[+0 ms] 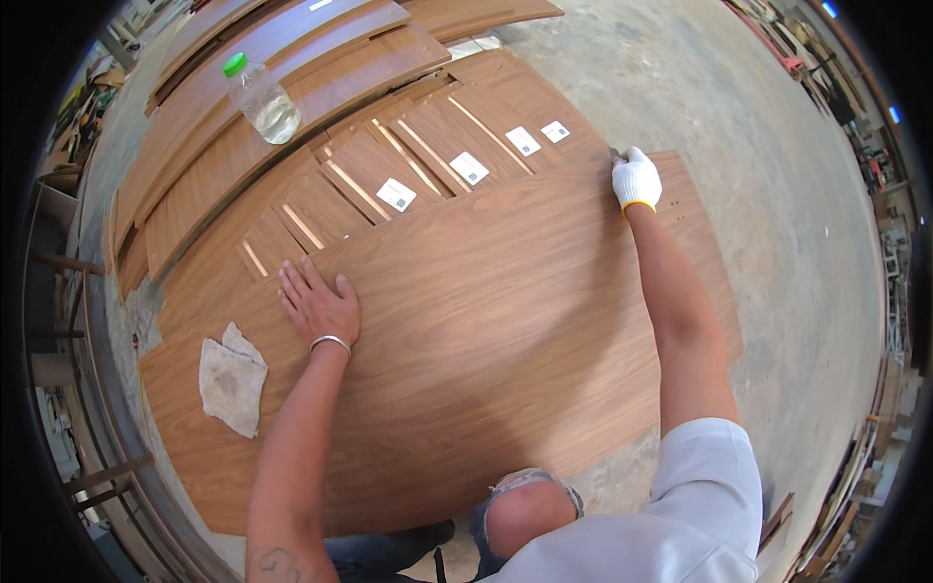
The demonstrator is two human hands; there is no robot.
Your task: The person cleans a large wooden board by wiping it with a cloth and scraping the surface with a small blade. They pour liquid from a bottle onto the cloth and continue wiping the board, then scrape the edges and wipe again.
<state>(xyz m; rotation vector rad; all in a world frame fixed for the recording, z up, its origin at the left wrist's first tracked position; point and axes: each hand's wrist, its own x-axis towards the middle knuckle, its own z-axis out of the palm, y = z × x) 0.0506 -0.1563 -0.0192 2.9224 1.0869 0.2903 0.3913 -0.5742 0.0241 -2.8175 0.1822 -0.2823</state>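
left hand (319,306) bare, spread flat, fingers fanned and palm pressed down on the big wood-grain panel (486,330), near its far left edge. metal bangle (330,342) round the wrist. just left of it, on the same panel, a crumpled grey rag (232,379), lying apart from the hand.

right hand (636,179) in a white knit glove with a yellow cuff, curled closed at the far edge of the panel, out toward its right corner. something small and dark (614,153) poking from the top of the fist, too small to make out; hard to tell whether truly gripped or only touched. arm stretched full length across the panel, white sleeve at the shoulder.

panel lying flat on the concrete floor (758,194), wide and brown, near edge hidden by a bent knee in torn jeans (525,505).

beyond the left hand, a row of narrower boards (428,160) fanned out and overlapping, several with small white labels (468,167); printing too small to read. further back, long curved boards (253,126) stacked side by side, with a clear plastic bottle (262,97), green cap, lying on top, partly filled.

round the rim, shelves and clutter bent and blurred by the lens, not to be made out.
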